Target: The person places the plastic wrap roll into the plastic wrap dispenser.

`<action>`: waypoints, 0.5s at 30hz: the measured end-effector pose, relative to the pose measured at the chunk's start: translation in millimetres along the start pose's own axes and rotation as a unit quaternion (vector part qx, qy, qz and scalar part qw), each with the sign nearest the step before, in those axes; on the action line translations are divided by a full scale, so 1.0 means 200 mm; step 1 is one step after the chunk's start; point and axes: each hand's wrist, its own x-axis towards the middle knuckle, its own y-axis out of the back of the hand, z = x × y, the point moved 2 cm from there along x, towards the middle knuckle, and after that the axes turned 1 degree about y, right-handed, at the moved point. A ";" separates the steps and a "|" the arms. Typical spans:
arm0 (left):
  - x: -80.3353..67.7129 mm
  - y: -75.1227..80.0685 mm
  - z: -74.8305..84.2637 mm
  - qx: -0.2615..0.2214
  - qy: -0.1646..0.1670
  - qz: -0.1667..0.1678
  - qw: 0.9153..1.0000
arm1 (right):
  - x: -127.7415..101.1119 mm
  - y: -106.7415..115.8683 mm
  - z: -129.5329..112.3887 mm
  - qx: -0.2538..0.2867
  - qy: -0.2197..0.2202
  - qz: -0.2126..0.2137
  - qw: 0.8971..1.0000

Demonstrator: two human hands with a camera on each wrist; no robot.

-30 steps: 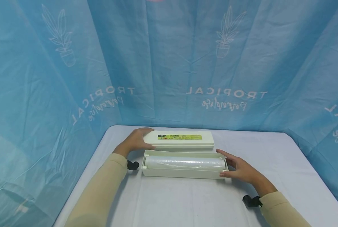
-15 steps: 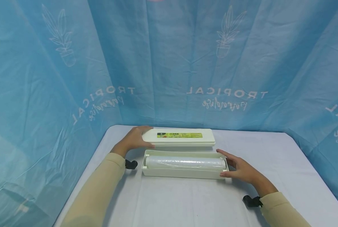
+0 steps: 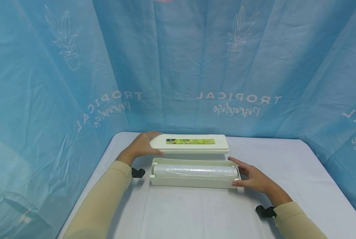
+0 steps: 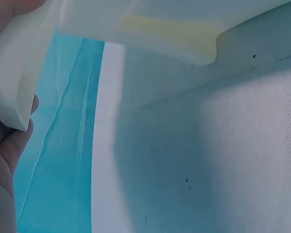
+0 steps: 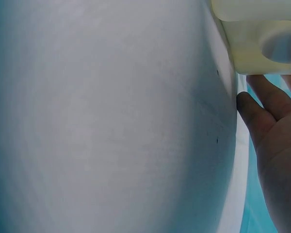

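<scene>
A long cream dispenser box (image 3: 193,182) lies open on the white table (image 3: 196,212), with a roll of clear film (image 3: 195,171) inside it. Its cream lid (image 3: 190,143), bearing a green label, hangs just above and behind the box. My left hand (image 3: 142,146) grips the lid's left end, thumb under and fingers on top; the left wrist view shows the lid (image 4: 19,68) raised off the table. My right hand (image 3: 251,176) rests with straight fingers against the box's right end (image 5: 254,46).
A blue curtain (image 3: 178,66) printed with plants and "TROPICAL" surrounds the table on the back and both sides. Black wrist-camera mounts (image 3: 137,172) sit on both beige sleeves. White table surface stretches in front of the box.
My left hand has lifted the lid a little higher and shifted it slightly to the right. The right hand and the box have stayed put.
</scene>
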 end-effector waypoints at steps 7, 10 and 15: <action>0.00 0.01 0.02 -0.002 -0.007 0.006 1.000 | 0.00 0.00 -0.01 -0.003 0.005 -0.001 1.000; -0.01 0.01 0.03 0.002 -0.013 0.006 1.000 | 0.00 0.00 -0.01 -0.002 0.005 -0.001 1.000; -0.02 0.01 0.04 0.003 -0.016 0.002 1.000 | 0.00 0.00 0.00 -0.001 0.003 0.000 1.000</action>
